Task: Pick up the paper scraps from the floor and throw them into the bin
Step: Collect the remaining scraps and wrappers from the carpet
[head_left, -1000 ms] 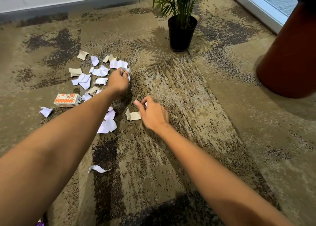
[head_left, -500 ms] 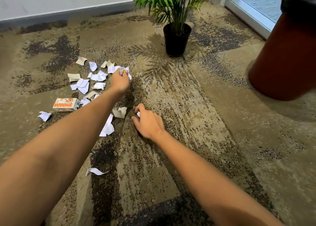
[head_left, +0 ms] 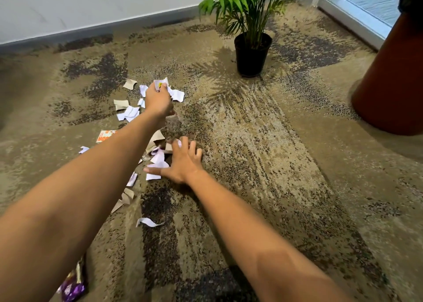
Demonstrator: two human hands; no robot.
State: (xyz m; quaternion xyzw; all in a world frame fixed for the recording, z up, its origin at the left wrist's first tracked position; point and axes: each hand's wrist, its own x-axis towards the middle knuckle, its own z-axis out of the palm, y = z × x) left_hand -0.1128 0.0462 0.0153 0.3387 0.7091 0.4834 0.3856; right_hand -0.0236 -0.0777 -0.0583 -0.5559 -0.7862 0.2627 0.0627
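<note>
White and tan paper scraps (head_left: 128, 113) lie scattered on the patterned carpet, left of centre. My left hand (head_left: 159, 101) reaches over the far pile and is closed on a bunch of white scraps (head_left: 163, 85), one with a yellow mark. My right hand (head_left: 183, 162) rests nearer, fingers spread on the carpet, thumb lying over a white scrap (head_left: 153, 176). A small pale piece peeks between its fingers. More scraps (head_left: 158, 157) sit just left of it. A lone white strip (head_left: 148, 222) lies closer to me. The tall red-brown bin (head_left: 393, 77) stands at the right edge.
A potted palm in a black pot (head_left: 251, 54) stands beyond the scraps. An orange-and-white box (head_left: 105, 136) lies half hidden behind my left arm. A purple wrapper (head_left: 73, 287) is at the bottom left. A wall with grey skirting runs behind, a glass door at top right.
My left hand has gathered scraps from the far pile and lifted them slightly. My right hand has gone from curled to spread out beside the nearer scraps. The view has tilted up.
</note>
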